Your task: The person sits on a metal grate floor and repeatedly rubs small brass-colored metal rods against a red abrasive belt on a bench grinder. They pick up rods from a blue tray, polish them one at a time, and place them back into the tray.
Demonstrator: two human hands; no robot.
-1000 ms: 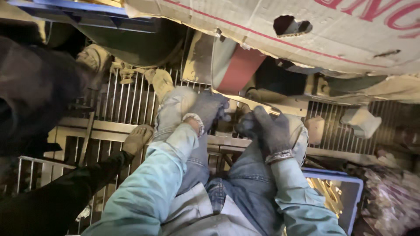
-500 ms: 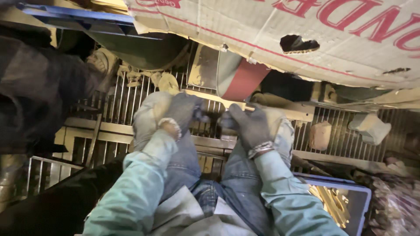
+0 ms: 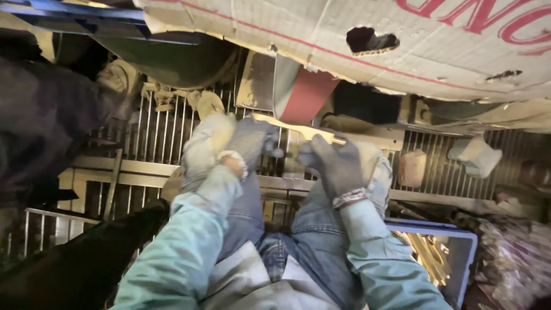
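Both my hands wear grey gloves and rest over my knees. My left hand (image 3: 247, 143) and my right hand (image 3: 336, 163) together grip a long yellowish metal piece (image 3: 298, 131). The piece lies across, its middle against a reddish-brown sanding belt (image 3: 304, 95) that runs down from under a torn cardboard cover (image 3: 367, 34). My pale blue sleeves and blue jeans fill the lower middle of the view.
A metal grille (image 3: 155, 138) lies under the belt. A blue crate (image 3: 459, 235) with several shiny brass pieces stands at the lower right. Another person's dark sleeve (image 3: 51, 120) and gloved hand are at the left. Dusty lumps (image 3: 473, 155) sit on the grille at right.
The view has shifted slightly, so my hands sit a little lower left in the frame. They keep holding the metal piece against the belt.
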